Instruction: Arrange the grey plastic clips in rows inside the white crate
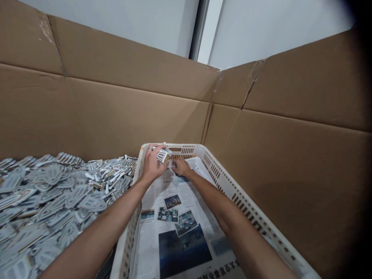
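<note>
My left hand (151, 164) is closed round a small stack of white-and-grey slotted pieces (163, 155), above the far left corner of a white plastic crate (225, 182). Just to its right, my right hand (181, 167) reaches down inside the far end of the crate with its fingers drawn together. Whatever is between those fingertips is too small to make out. Newspaper (151, 240) with printed photos lines the crate. One pale slotted piece (175, 182) lies on the paper just below my right hand.
A big heap of similar slotted pieces (58, 205) spreads along the crate's left side. Tall cardboard walls (139, 104) stand behind and to the right, meeting in a corner past the crate. Beyond them is a pale wall (139, 23) with a white upright post (210, 31).
</note>
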The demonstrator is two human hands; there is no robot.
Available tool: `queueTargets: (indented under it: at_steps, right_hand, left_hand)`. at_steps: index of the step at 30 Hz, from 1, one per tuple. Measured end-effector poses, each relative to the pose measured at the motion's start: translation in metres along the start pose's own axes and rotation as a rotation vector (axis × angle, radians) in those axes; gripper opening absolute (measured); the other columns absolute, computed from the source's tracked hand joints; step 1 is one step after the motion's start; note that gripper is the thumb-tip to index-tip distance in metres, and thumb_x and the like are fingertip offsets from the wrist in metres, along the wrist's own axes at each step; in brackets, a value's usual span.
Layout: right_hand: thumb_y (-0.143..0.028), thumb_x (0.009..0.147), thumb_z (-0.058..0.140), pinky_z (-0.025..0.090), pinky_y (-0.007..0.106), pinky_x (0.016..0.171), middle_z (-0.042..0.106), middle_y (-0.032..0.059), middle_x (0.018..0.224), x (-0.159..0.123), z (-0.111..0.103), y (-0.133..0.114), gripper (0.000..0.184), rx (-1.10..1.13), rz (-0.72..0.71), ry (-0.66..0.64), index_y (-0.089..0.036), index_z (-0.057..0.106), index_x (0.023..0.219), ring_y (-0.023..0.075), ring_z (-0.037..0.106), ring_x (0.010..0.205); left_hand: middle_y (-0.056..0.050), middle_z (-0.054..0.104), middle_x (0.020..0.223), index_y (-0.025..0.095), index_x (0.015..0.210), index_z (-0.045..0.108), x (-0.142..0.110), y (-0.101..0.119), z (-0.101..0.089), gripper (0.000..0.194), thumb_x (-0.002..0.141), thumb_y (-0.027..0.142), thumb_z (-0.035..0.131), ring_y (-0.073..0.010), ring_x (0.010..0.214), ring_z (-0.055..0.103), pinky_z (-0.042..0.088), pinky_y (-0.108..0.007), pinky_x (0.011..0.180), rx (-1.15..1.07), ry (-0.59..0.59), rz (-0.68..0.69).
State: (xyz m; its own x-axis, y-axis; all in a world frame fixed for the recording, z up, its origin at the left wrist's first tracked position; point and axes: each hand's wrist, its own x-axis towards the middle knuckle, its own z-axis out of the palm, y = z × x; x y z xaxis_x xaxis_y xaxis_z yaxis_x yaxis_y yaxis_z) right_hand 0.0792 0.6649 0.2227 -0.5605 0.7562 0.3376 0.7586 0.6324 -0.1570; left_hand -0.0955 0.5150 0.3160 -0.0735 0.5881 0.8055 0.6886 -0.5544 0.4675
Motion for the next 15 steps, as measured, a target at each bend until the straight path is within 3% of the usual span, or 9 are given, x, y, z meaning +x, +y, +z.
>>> queueTargets:
  at_steps: [5,10,15]
  right_hand:
    - [-0.034,0.086,0.082,0.045,0.032,0.097,0.073,0.0109,0.113,0.009,0.013,-0.005,0.029,0.055,0.005,0.01,-0.017,0.074,0.107,0.0251,0.061,0.109]
    - [-0.028,0.085,0.084,0.044,0.031,0.093,0.072,0.0105,0.108,0.019,0.027,-0.006,0.022,0.099,0.06,0.023,-0.015,0.073,0.099,0.0235,0.06,0.104]
    - [-0.022,0.082,0.086,0.043,0.028,0.09,0.072,0.0082,0.104,0.022,0.027,-0.005,0.02,0.135,0.053,0.017,-0.015,0.072,0.094,0.0211,0.06,0.1]
  left_hand:
    - [-0.011,0.065,0.125,0.018,0.122,0.069,0.0,0.001,-0.001,0.049,0.074,0.025,0.074,-0.0293,0.119,0.062,0.051,-0.045,0.107,0.004,-0.015,-0.022]
    - [-0.012,0.064,0.123,0.016,0.121,0.069,0.002,0.006,-0.005,0.048,0.075,0.026,0.072,-0.03,0.118,0.061,0.05,-0.046,0.108,-0.001,-0.041,-0.026]
    - [-0.012,0.065,0.123,0.016,0.122,0.069,0.002,0.007,-0.005,0.051,0.072,0.022,0.074,-0.0306,0.118,0.061,0.05,-0.046,0.108,0.007,-0.039,-0.048]
